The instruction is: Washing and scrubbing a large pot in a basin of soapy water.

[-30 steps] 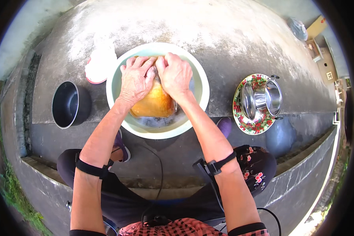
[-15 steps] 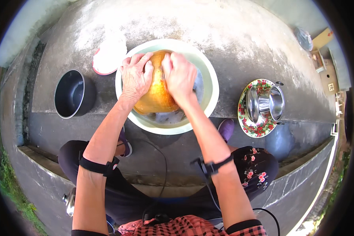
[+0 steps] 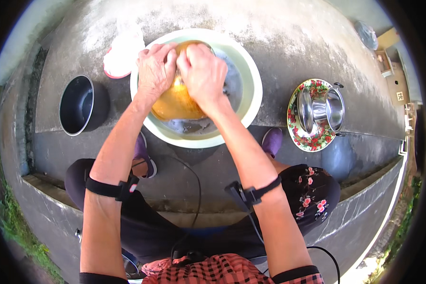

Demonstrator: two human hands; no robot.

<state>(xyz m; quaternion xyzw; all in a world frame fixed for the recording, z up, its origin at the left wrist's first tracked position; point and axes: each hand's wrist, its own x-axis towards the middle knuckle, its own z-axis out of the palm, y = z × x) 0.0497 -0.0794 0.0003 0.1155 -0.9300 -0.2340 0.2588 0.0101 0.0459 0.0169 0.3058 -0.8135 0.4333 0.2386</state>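
Note:
A large golden-brown, rounded pot-like vessel (image 3: pixel 175 105) lies tilted in a pale green-white basin (image 3: pixel 253 78) of greyish, sudsy water. On the vessel's left side my left hand (image 3: pixel 155 71) is closed, its fingers curled over the surface toward the far edge. My right hand (image 3: pixel 203 71) forms a fist pressed on the vessel's upper right part, beside the left hand. Whatever lies inside that fist is hidden. Dark bits show in the water near the basin's close side.
Left of the basin stands a dark pot (image 3: pixel 99 106). A white bundle (image 3: pixel 128 52) on a red-rimmed dish lies behind it. At right, a flowered tray (image 3: pixel 312 144) carries a shiny steel pot (image 3: pixel 335 111) and round metal piece (image 3: pixel 305 111). A cable (image 3: pixel 199 189) runs between my legs.
Both hands have shifted left over the vessel, and the right hand now sits closer to the left. The whole scene stands slightly higher in view.

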